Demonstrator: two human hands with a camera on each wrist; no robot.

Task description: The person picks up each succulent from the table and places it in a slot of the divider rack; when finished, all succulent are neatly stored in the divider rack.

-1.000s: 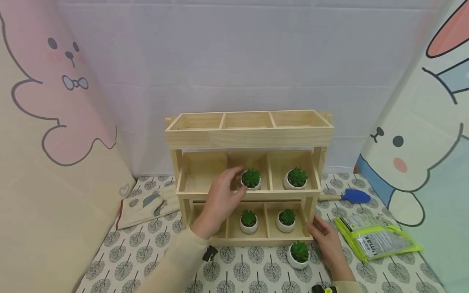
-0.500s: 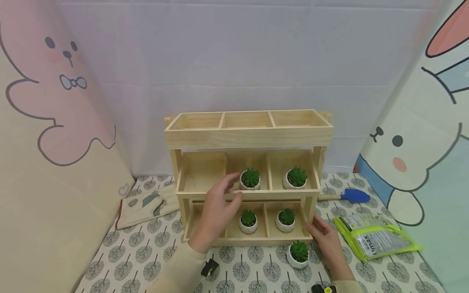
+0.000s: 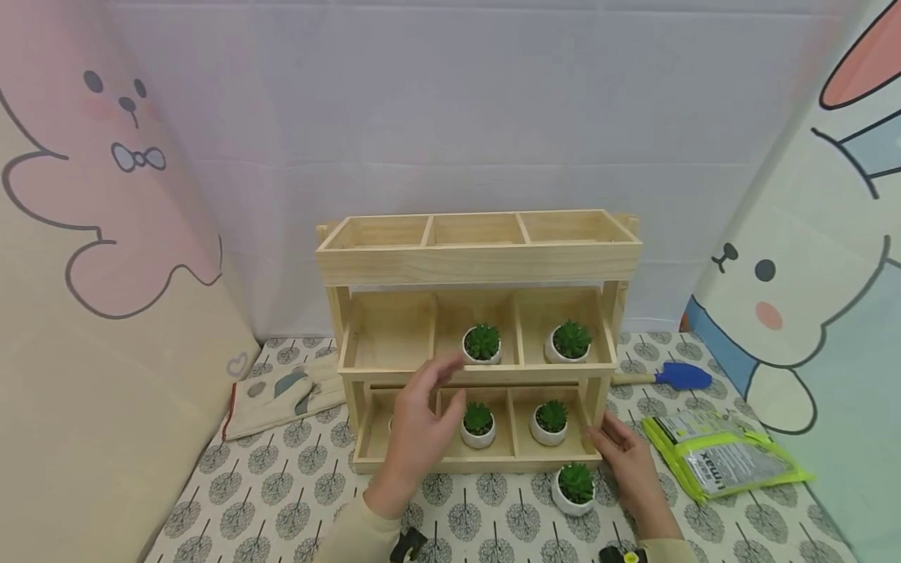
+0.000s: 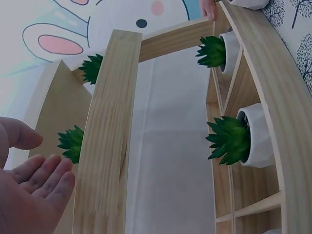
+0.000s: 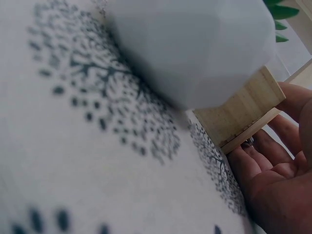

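A three-tier wooden planter stand (image 3: 479,266) has its tiers split into compartments. My left hand (image 3: 422,422) hovers in front of the lower tiers, fingers extended and holding nothing. On the middle tier, a potted succulent (image 3: 482,344) sits in the centre compartment and another succulent (image 3: 570,342) in the right one. The bottom tier holds a centre succulent (image 3: 479,424) and a right succulent (image 3: 551,422); a white pot at its left is mostly behind my left hand. My right hand (image 3: 628,465) grips the stand's lower right end. One loose succulent (image 3: 573,489) stands on the tablecloth nearby.
Cloth gloves (image 3: 281,397) lie left of the stand. To the right are a blue trowel (image 3: 683,376) with a wooden handle and a green-edged bag (image 3: 728,456). Printed panels flank the table, and a white sheet (image 3: 450,102) hangs behind.
My left hand has come away from the middle tier's centre succulent, moving down and toward me. The right hand stays at the stand's end.
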